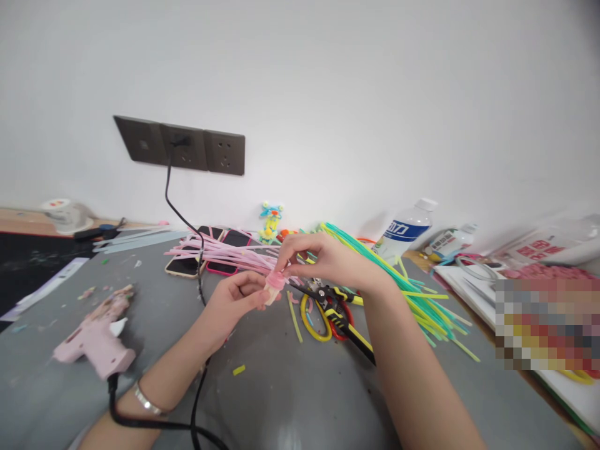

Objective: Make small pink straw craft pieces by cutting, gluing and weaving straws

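Over the grey tabletop, below a white wall with dark sockets, I pinch a small pink-and-cream piece between my left hand and right hand.

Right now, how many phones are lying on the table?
4, near the wall: back left phone, back right phone, front left phone and front right phone. Pink strips partly cover them, so more may be hidden.
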Tool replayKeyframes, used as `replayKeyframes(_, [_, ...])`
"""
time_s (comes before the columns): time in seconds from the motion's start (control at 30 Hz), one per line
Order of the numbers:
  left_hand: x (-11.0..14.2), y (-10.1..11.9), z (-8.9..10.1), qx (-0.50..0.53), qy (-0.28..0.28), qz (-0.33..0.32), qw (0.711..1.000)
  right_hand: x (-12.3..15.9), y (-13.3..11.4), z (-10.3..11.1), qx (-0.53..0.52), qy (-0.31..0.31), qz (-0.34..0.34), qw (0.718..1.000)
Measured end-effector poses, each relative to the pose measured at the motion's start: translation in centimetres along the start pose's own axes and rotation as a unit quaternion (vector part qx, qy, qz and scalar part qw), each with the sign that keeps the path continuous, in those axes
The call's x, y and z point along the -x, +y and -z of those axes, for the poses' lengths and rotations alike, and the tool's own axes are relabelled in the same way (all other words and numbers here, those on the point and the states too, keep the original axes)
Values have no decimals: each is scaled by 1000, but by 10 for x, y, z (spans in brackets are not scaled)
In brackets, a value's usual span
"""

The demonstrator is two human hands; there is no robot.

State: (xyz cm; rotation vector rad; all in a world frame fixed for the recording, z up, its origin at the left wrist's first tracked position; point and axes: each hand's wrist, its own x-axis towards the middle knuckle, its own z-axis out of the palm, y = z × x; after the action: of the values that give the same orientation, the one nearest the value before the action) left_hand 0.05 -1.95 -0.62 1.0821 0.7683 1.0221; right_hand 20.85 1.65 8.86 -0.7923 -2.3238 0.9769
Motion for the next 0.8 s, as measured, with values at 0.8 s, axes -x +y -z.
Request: replayKeyframes(0.8, [-1, 0, 1, 12, -13, -4, 1000, -1, 0, -1, -4, -4, -12, 1000])
